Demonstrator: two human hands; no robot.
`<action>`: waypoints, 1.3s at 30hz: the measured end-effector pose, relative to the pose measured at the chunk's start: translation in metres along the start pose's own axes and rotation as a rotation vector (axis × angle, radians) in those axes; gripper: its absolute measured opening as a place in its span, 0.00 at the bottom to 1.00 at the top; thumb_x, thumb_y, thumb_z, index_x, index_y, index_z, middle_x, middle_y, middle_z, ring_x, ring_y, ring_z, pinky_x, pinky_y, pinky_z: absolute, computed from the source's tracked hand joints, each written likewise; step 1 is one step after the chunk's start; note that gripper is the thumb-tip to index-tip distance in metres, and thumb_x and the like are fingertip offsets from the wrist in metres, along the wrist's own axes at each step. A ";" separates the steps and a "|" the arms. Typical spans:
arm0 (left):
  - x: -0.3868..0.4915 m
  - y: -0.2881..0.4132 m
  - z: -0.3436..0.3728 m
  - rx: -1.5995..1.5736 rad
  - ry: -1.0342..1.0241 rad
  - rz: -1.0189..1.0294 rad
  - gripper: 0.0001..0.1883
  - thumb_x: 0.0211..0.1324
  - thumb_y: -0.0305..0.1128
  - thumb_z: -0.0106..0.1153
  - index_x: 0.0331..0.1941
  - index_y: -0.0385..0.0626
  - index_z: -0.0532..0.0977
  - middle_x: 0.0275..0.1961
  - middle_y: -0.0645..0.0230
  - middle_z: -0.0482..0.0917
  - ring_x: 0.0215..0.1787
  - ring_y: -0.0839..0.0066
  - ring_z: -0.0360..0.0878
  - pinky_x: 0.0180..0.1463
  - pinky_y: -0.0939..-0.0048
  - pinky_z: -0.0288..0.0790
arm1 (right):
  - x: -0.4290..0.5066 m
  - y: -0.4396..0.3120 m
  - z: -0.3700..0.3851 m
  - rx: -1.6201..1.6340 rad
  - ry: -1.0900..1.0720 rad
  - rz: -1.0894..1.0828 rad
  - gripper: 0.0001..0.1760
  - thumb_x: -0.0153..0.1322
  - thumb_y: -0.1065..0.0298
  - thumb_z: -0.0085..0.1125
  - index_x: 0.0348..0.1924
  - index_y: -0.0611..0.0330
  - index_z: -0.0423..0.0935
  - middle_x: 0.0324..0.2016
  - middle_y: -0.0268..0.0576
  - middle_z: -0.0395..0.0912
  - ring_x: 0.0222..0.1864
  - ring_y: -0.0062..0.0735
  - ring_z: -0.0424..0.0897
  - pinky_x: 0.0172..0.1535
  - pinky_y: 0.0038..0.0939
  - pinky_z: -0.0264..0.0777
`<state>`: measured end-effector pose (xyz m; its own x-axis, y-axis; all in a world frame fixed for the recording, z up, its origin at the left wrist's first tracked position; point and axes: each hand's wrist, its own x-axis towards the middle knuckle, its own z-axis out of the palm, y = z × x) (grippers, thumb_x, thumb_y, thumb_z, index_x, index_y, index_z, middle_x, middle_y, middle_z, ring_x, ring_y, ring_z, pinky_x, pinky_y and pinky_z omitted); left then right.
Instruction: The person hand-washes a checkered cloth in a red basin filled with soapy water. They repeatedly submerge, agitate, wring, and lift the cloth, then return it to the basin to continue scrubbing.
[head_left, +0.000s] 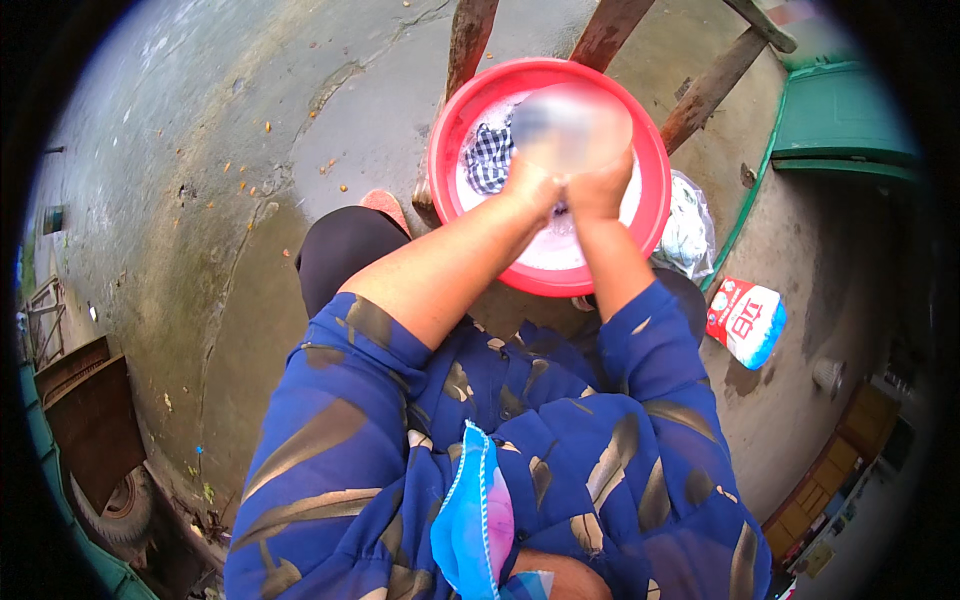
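A red plastic basin (442, 176) of sudsy white water (551, 251) stands in front of me. Both hands are over it, close together. A blurred patch covers the fingers of my left hand (531, 184) and my right hand (602, 187), so their grip is hidden. Black-and-white checked cloth (489, 157) lies in the suds beside my left hand. Some dark and pale material shows faintly inside the blur, but I cannot make out what it is. A small dark bit of something shows between my wrists.
Wooden legs or poles (469, 45) stand behind the basin. To its right lie a clear plastic bag with white contents (686, 229) and a red, white and blue printed packet (744, 321). A green door (847, 112) is at far right. Wet concrete (247, 150) stretches left.
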<state>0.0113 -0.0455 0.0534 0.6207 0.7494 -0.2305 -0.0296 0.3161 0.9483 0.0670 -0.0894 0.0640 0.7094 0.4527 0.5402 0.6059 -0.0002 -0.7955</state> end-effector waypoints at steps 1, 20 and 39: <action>-0.001 0.003 0.000 -0.034 0.031 -0.003 0.21 0.67 0.45 0.44 0.40 0.35 0.76 0.35 0.59 0.79 0.35 0.71 0.75 0.42 0.63 0.70 | -0.002 -0.009 0.001 -0.035 -0.031 -0.138 0.07 0.73 0.73 0.46 0.38 0.59 0.74 0.26 0.44 0.76 0.27 0.32 0.75 0.34 0.31 0.68; -0.012 0.022 -0.001 0.208 0.026 -0.108 0.23 0.66 0.46 0.43 0.41 0.36 0.77 0.36 0.55 0.81 0.36 0.67 0.79 0.40 0.66 0.70 | -0.003 -0.011 -0.001 0.030 0.002 0.076 0.07 0.73 0.73 0.45 0.38 0.60 0.73 0.30 0.45 0.77 0.33 0.34 0.78 0.40 0.31 0.70; -0.001 -0.008 0.001 -0.040 -0.035 -0.161 0.17 0.61 0.40 0.50 0.45 0.38 0.74 0.40 0.63 0.78 0.39 0.73 0.76 0.40 0.69 0.71 | 0.003 -0.010 -0.010 0.161 -0.036 0.214 0.12 0.69 0.77 0.49 0.46 0.68 0.71 0.39 0.48 0.78 0.44 0.43 0.77 0.51 0.35 0.68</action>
<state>0.0117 -0.0492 0.0467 0.6469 0.6665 -0.3705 0.0419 0.4541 0.8900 0.0670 -0.0965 0.0759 0.8003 0.4889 0.3471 0.3763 0.0411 -0.9256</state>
